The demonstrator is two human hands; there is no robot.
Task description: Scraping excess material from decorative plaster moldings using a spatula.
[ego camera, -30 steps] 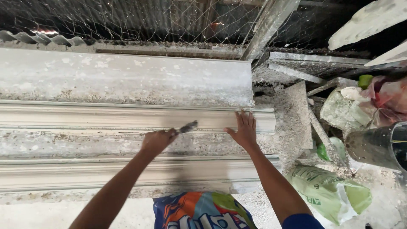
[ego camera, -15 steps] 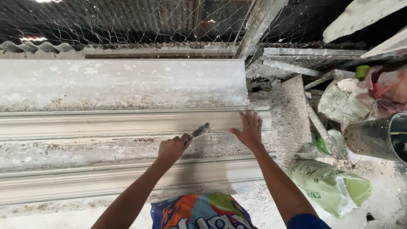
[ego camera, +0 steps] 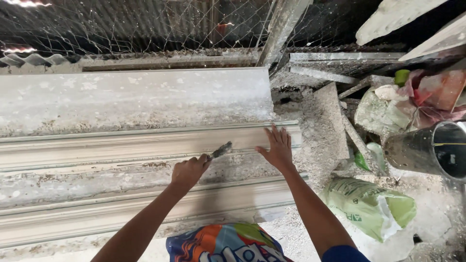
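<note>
Clearly, your left hand (ego camera: 188,171) was clenched round a small brush (ego camera: 221,150), its bristles touching the long plaster cornice moulding (ego camera: 121,145) laid across the bench; your right hand (ego camera: 278,149) lay flat and released on the same moulding. That casting looked stiff, heavy and brittle, best supported from beneath along its length. Beside you, a green sack (ego camera: 371,206) lay slumped, contents hidden, near a metal bucket (ego camera: 427,150).
</note>
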